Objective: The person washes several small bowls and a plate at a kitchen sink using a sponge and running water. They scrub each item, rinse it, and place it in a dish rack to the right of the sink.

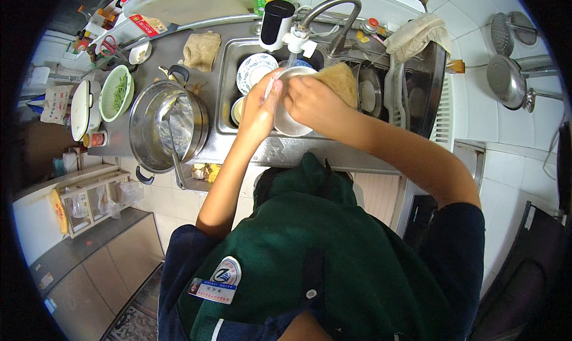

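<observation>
A white bowl is tilted over the sink, below the stream from the faucet. My left hand grips its left side, thumb along the rim. The curled fingers of my right hand reach into the bowl; what they hold, if anything, is hidden. A fuzzy tan cloth lies just behind my right hand, and I cannot tell whether the two touch. In the basin sit a plate with a blue fish pattern and a pale yellow bowl, partly covered by my left forearm.
Left of the sink stands a large steel pot with a ladle leaning over its rim. Beyond it are a green basket of green beans and a folded cloth. Pans fill the right basin; ladles hang at the right wall.
</observation>
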Demonstrator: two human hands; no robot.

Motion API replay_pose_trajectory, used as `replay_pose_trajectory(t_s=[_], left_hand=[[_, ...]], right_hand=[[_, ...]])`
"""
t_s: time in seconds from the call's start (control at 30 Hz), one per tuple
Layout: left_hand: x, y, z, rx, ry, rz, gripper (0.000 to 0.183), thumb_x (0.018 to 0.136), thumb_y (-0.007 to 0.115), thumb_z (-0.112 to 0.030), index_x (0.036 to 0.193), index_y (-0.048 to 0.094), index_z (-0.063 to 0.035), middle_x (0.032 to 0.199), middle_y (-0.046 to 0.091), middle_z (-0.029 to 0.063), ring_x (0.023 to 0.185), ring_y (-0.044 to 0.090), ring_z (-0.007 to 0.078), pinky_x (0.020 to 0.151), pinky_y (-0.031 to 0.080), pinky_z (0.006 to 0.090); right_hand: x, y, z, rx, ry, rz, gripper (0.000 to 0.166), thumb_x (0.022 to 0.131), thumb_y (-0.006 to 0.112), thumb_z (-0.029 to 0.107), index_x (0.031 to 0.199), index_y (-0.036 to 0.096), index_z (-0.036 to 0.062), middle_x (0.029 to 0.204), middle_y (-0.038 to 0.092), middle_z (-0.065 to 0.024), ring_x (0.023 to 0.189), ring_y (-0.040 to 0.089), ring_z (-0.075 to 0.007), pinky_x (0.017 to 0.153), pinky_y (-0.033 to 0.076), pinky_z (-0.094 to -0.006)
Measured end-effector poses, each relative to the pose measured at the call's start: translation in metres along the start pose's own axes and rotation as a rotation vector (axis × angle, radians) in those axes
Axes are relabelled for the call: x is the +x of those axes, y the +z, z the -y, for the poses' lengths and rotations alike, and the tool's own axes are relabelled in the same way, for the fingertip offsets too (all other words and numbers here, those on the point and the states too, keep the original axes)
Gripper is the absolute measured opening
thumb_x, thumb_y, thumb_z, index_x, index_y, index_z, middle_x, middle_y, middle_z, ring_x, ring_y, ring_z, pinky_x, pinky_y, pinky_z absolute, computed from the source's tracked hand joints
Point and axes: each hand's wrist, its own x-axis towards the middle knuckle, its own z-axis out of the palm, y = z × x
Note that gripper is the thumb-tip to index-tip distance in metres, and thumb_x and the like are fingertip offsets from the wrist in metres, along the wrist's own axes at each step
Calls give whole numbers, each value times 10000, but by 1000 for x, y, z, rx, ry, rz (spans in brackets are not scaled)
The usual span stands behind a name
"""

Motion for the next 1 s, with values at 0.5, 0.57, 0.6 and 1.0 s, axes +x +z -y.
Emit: replay_pose_trajectory(t_s=[0.5,0.57,0.6,1.0], left_hand=[[-4,0,26,17,34,62,350,954,513,-293,1234,605,-105,1001,644,230,952,623,358,891,461,384],[0,-3,21,88,16,9,339,956,509,-275,1215,614,-82,1007,663,212,929,634,330,868,467,374],[4,-6,14,106,-12,-18,337,956,510,-272,1213,615,-82,1008,662,212,923,634,327,860,469,373],[3,-17,30,186,22,130,401,961,504,-354,1233,607,-78,1025,646,235,998,619,342,909,449,364]], right_hand=[[-7,7,1,45,-88,-36,169,728,584,135,848,625,23,840,602,-61,872,553,-199,759,425,-303],[-4,9,2,-42,-84,-92,143,714,587,149,797,631,42,753,588,-41,838,545,-193,744,413,-285],[-5,12,6,23,42,16,181,706,619,136,838,647,16,777,608,-66,876,565,-233,752,445,-333],[-7,17,13,199,61,-18,162,733,592,155,847,634,47,809,607,-96,880,575,-233,750,454,-377]])
